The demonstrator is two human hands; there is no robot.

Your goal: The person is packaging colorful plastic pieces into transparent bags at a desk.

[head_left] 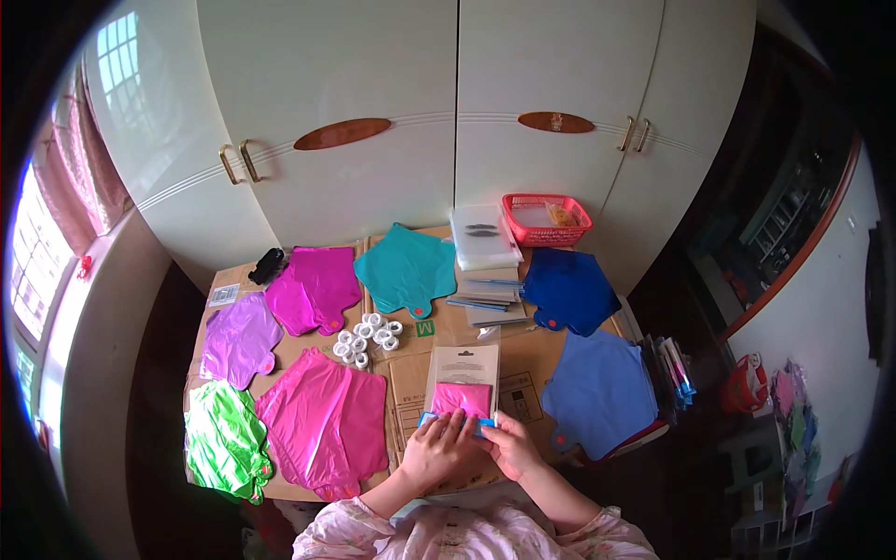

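A folded pink foil sheet (pixel 462 400) lies on a grey-beige card with a hang hole (pixel 463 368), which seems to be in a clear sleeve. My left hand (pixel 439 452) rests over the near part of the pink foil, its fingers stretched out flat. My right hand (pixel 512 448) pinches the near right edge, where a blue strip (pixel 487 427) shows beside its fingertips. The part of the strip under my left fingers is hidden. Left of the card sits a cluster of small white rings (pixel 362 341), perhaps ribbon rolls.
Flat foil balloons surround the cardboard-covered table (pixel 411 373): pink (pixel 327 420), green (pixel 224 439), lilac (pixel 241 338), magenta (pixel 313 289), teal (pixel 406 269), dark blue (pixel 571 289) and light blue (pixel 602 387). At the back stand clear sleeves (pixel 485 245), grey cards (pixel 493 308) and a red basket (pixel 547 233).
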